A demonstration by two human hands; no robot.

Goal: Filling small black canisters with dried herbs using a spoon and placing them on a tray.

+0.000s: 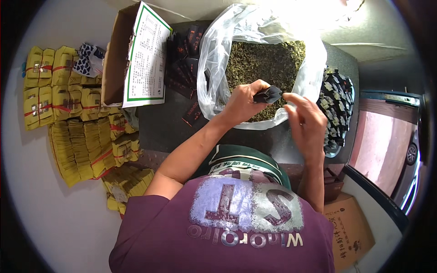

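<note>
Over the tea bag's opening, my left hand (pixel 244 102) grips a small black packet (pixel 268 95) whose mouth gapes toward the right. My right hand (pixel 307 119) is just right of that mouth, thumb and forefinger apart, with no object visible between them; whether a fingertip touches the packet is unclear. Below both hands, a large clear plastic bag (pixel 216 71) stands with its rim spread, holding dark green dried leaves (pixel 264 65) that look like tea. Flat black packets (pixel 182 65) with orange print lie in an overlapping pile left of the bag, and another packet (pixel 194 113) lies closer to me.
An open cardboard box (pixel 145 61) with a printed white side stands on the dark table (pixel 160 128) at left. Yellow bundles (pixel 68 99) tied with red bands are stacked beyond it. On the right, a container (pixel 336 112) is heaped with black packets. A brown carton (pixel 351 232) sits lower right.
</note>
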